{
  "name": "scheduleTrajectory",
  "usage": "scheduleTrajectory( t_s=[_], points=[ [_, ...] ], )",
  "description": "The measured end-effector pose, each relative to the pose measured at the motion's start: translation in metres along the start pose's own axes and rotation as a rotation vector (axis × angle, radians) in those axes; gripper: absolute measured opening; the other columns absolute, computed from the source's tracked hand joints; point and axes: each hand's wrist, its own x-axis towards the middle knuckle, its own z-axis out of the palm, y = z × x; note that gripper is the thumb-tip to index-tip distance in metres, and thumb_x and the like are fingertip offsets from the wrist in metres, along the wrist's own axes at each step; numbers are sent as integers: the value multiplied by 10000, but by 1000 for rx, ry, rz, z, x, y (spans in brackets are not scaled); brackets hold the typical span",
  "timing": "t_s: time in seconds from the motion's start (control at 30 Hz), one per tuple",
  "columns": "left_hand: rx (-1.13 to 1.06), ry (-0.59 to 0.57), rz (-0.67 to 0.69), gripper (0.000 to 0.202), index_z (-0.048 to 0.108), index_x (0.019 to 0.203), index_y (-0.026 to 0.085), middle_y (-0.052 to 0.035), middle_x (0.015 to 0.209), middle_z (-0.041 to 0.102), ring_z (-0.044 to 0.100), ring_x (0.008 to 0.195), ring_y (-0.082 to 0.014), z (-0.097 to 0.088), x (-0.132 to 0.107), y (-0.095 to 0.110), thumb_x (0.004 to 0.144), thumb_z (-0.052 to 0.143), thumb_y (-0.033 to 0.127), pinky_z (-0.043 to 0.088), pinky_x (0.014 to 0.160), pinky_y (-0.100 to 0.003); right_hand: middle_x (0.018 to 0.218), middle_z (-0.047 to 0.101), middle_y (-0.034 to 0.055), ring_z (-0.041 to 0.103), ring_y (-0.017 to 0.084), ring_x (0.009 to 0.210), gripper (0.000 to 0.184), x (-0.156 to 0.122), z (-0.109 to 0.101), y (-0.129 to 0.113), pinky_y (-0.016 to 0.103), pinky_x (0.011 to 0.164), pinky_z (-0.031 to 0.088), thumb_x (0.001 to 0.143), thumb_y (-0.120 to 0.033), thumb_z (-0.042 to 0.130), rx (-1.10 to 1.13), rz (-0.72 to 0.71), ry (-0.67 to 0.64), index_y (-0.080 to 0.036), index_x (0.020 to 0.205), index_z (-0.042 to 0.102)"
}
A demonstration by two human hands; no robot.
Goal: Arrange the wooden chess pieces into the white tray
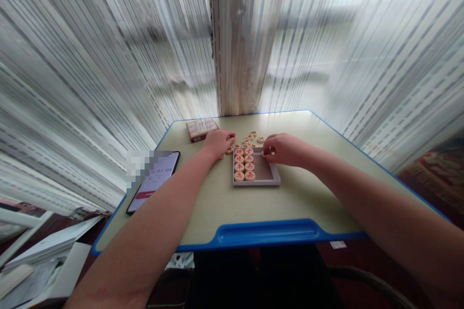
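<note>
A shallow grey tray (268, 181) lies in the middle of the desk, with several round wooden chess pieces (243, 164) with red characters set in two columns along its left side. My right hand (284, 149) is over the tray's far right corner, fingers pinched on a piece. My left hand (218, 143) rests curled on the desk just left of the tray's far end, touching loose pieces. More loose pieces (251, 138) lie behind the tray.
A printed box lid (201, 128) sits at the far left of the desk. A phone (154, 181) with a lit screen lies at the left edge. The desk (311, 203) has a blue rim and front groove. Striped curtains hang close behind.
</note>
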Motion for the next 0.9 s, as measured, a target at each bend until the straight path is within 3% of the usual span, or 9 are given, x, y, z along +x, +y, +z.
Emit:
scheduleTrajectory(
  t_s=[0.13,0.3,0.47,0.53,0.63,0.73,0.8,0.9],
  points=[
    [-45,106,-3,259,674,1030,212,-40,1068,691,604,1014,-194,-1,0,2,861,501,306,436,927,-305,790,684,43,599,183,717,180,0,-2,0,272,664,438,705,-267,562,19,67,12,-194,795,700],
    [-170,192,108,229,683,968,180,-55,1020,699,611,983,-186,-5,-1,15,864,514,296,445,906,-294,802,703,35,619,191,744,208,0,-4,-1,274,664,447,725,-286,547,111,215,-10,-205,843,697],
    [-212,166,180,223,680,966,183,-48,985,704,629,887,-170,-9,-7,34,869,508,287,467,838,-278,882,691,57,624,221,837,243,-1,-5,-2,301,737,466,732,-276,535,178,192,-69,-197,904,687],
    [-209,154,179,219,682,964,183,-49,981,704,630,861,-172,-9,-8,38,861,521,289,469,826,-281,1058,654,87,604,237,965,389,-4,-5,-2,314,822,465,717,-268,559,237,176,-82,-183,1089,631],
    [-222,165,175,225,685,961,174,-58,967,705,629,844,-175,-9,-9,38,857,528,295,469,817,-283,1390,416,144,485,274,1196,896,-11,-6,-3,347,962,419,647,-357,671,345,133,-167,-172,1432,279],
    [-228,199,173,222,686,949,163,-60,943,707,632,832,-174,-10,-8,35,860,519,278,468,818,-283,1521,150,164,270,332,1352,1324,-17,-6,-3,397,1082,297,466,-496,788,349,74,-286,-179,1486,5],
    [-235,212,178,212,686,934,162,-55,919,711,634,816,-170,-9,-7,32,856,524,274,472,805,-279,1529,112,172,202,350,1375,1415,-19,-3,-3,415,1111,241,397,-525,811,321,51,-292,-174,1485,-23],
    [-271,228,187,196,686,908,164,-51,890,714,639,780,-165,-7,-6,30,845,538,276,483,768,-274,1512,174,185,234,351,1364,1360,-17,5,-3,428,1102,249,446,-504,802,306,-14,-212,-175,1487,-8]
  ],
)
